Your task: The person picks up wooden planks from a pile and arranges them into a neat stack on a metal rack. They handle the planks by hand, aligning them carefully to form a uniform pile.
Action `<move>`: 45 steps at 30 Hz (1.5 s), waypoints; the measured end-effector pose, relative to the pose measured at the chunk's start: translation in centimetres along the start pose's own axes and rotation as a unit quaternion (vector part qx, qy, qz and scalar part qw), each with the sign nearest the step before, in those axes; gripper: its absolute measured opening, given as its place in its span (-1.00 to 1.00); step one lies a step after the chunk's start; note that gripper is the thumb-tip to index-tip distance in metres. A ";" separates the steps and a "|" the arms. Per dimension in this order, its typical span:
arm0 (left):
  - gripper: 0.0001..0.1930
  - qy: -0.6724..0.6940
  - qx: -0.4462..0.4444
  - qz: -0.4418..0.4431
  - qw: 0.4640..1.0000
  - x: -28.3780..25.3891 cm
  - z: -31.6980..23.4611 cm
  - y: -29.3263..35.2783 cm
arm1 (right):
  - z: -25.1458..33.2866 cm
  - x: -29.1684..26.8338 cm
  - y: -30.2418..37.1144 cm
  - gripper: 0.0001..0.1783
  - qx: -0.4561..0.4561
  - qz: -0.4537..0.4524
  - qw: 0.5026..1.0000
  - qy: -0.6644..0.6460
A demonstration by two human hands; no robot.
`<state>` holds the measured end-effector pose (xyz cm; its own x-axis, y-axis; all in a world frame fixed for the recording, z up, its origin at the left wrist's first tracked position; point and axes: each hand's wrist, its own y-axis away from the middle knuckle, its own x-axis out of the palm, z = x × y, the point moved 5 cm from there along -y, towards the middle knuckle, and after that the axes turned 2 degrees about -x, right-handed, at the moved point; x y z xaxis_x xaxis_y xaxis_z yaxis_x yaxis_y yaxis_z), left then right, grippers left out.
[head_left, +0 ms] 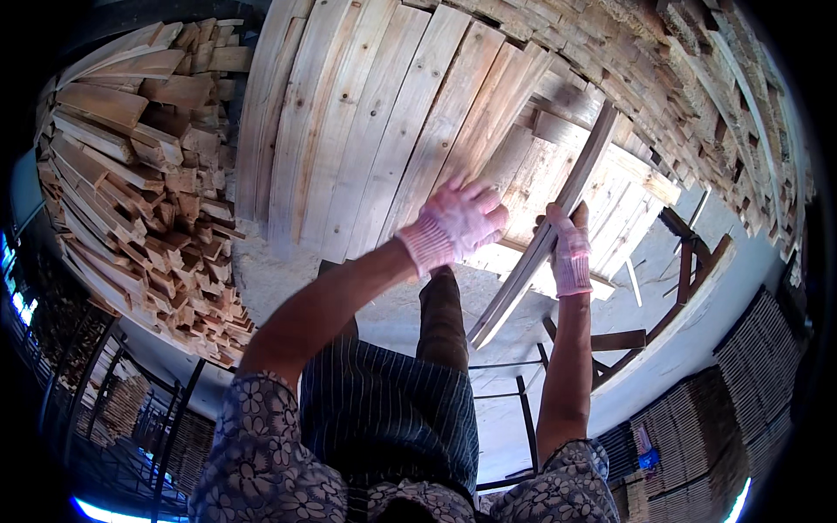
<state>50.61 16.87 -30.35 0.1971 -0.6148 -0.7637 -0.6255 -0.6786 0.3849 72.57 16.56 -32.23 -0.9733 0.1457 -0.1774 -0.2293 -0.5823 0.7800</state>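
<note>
Both hands wear pinkish-white knitted gloves. My right hand (570,247) is wrapped round a long narrow wooden strip (526,272), which slants from the upper right down toward my legs. At its near end it looks like two pieces lying together, though I cannot be sure. My left hand (459,218), slightly blurred, is over the near ends of the planks with its fingers apart and nothing in it. Ahead of me, long pale planks (353,113) lie side by side. Shorter boards (558,152) lie beside them to the right, partly behind the strip.
A tall stack of cut wood pieces (153,200) stands on the left. More stacked timber (689,96) rises at the far right. A wood-and-metal frame (689,288) stands right of my right hand, with a thin offcut (634,283) on the floor.
</note>
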 end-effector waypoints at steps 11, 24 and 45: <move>-0.30 -0.343 0.266 0.199 0.879 4.5 2.2 -7.0 | -6.3 -2.1 -7.9 0.21 -0.036 -0.199 0.915 0.349; -0.57 -0.178 -0.021 -0.292 0.940 -6.2 12.7 2.0 | -3.9 6.2 -8.3 -0.08 -0.167 -0.176 0.947 0.209; -0.14 0.094 -0.442 -0.353 0.819 -7.3 29.5 16.0 | -4.5 10.5 -10.9 0.36 -0.078 -0.089 0.971 0.209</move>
<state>16.92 22.36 -33.87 0.4384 0.0613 -0.8967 0.4689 -0.8668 0.1700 64.83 20.80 -45.29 -0.8296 -0.0630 -0.5548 -0.3621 -0.6957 0.6204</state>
